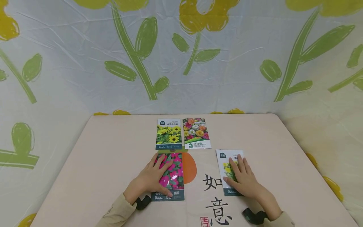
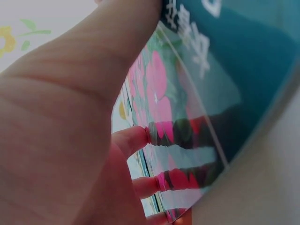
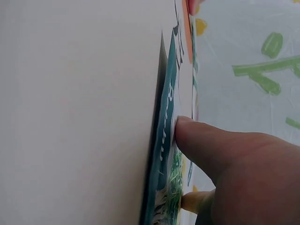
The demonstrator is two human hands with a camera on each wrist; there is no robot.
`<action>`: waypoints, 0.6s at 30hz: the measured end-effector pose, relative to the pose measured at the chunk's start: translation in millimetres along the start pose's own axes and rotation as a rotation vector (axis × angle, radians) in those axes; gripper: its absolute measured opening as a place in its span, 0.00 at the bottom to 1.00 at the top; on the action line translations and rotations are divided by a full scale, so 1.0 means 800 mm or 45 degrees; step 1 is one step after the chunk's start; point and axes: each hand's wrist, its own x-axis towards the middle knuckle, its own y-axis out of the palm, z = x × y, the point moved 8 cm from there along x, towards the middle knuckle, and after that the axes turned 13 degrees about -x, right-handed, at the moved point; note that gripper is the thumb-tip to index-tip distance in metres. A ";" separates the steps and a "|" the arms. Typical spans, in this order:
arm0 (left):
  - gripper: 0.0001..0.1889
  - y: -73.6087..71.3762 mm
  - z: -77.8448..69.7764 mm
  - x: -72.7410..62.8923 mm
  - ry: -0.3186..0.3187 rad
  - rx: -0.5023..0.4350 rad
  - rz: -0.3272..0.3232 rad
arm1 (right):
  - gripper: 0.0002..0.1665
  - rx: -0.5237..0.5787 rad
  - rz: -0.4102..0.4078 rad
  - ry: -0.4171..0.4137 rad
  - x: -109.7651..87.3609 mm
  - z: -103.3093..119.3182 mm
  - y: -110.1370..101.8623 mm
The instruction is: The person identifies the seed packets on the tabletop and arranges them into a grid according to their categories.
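My left hand (image 1: 150, 178) rests with spread fingers on a seed packet with pink flowers (image 1: 176, 171), which lies flat on the table. In the left wrist view, fingertips (image 2: 136, 139) touch the glossy face of this packet (image 2: 157, 89). My right hand (image 1: 245, 179) lies on a white seed packet with yellow flowers (image 1: 224, 164), covering much of its right side. In the right wrist view, the thumb (image 3: 197, 138) presses on that packet near its dark teal lower band (image 3: 161, 126), whose edge stands slightly off the table.
Behind the left hand lie a seed packet with yellow daisy-like flowers (image 1: 168, 134) and, next to it, one with mixed-colour blooms (image 1: 196, 132). The pale pink tabletop (image 1: 113, 151) bears black characters (image 1: 218, 211) and an orange disc (image 1: 190, 168). A flower-printed cloth (image 1: 227, 88) hangs behind.
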 end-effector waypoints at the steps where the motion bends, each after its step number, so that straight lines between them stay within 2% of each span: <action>1: 0.63 0.000 0.000 0.000 -0.001 -0.001 0.000 | 0.52 0.000 0.004 0.002 0.000 0.002 0.000; 18: 0.63 0.001 0.001 0.000 0.004 -0.005 -0.003 | 0.53 -0.038 0.063 0.004 0.001 0.028 0.010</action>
